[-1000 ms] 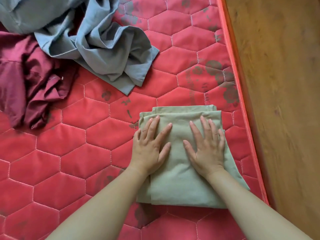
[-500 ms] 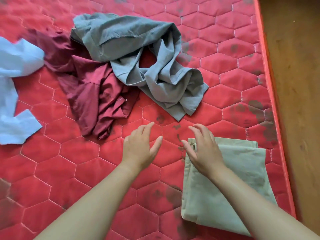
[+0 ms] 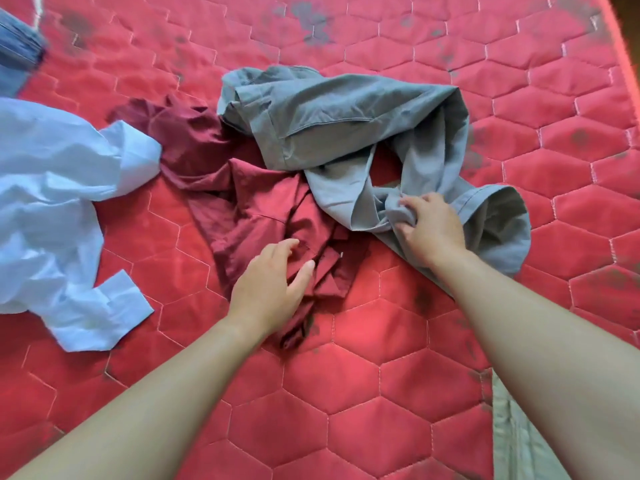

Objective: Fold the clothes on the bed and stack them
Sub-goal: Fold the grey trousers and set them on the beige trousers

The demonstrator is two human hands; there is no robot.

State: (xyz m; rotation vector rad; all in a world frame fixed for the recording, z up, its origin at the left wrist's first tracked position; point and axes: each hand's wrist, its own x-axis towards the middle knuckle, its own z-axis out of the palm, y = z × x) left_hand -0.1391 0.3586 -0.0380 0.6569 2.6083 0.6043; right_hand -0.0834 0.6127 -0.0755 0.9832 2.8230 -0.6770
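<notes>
A crumpled grey garment [image 3: 346, 123] lies in the middle of the red quilted mattress [image 3: 381, 393]. My right hand [image 3: 431, 230] grips a bunch of its cloth near its lower right part. A crumpled maroon garment [image 3: 242, 202] lies partly under the grey one. My left hand [image 3: 270, 289] rests on the maroon garment's near end with fingers relaxed. A light blue shirt [image 3: 52, 209] lies unfolded at the left. The folded olive-green garment [image 3: 512, 441] shows at the bottom right, mostly hidden behind my right forearm.
A darker blue cloth [image 3: 17, 46] sits at the top left corner. The mattress's right edge [image 3: 623, 39] runs along the top right. Bare mattress lies between my forearms and beyond the grey garment.
Both hands left the folded olive-green garment and reached forward. My right hand took hold of the grey garment; my left hand came down on the maroon one. The view shifted left and forward.
</notes>
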